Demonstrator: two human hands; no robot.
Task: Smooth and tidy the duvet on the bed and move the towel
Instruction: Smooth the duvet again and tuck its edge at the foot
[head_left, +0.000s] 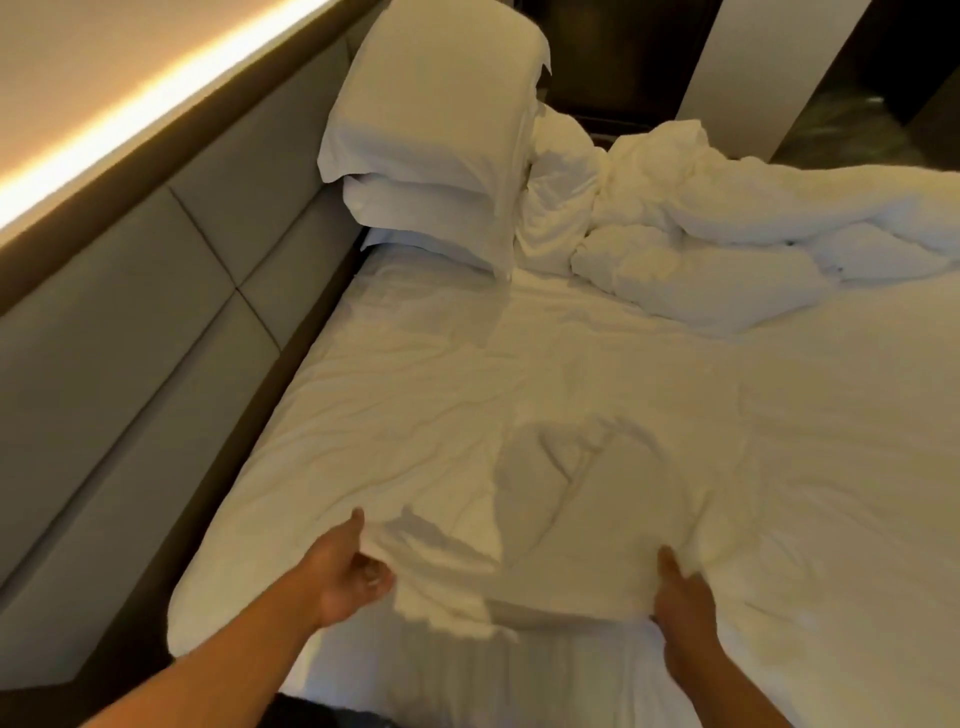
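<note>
Bare forearms, left hand (349, 574), right hand (680, 597), no sleeves visible

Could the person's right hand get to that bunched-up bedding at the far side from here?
Probably not without leaning in. The right hand grips white fabric at the near edge, and the crumpled duvet lies far across open sheet, nothing blocking.

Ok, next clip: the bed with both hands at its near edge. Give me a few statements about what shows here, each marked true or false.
1. Both hands grip white fabric at the near edge of the bed. True: the left hand and the right hand each hold a fold of it.
2. The pillows lie flat in the middle of the mattress. False: they are stacked against the padded headboard.
3. A crumpled duvet is bunched on the far side of the bed. True.
4. The right hand holds a dark towel. False: the fabric it grips is white.
5. A lit strip runs above the headboard. True.
</note>
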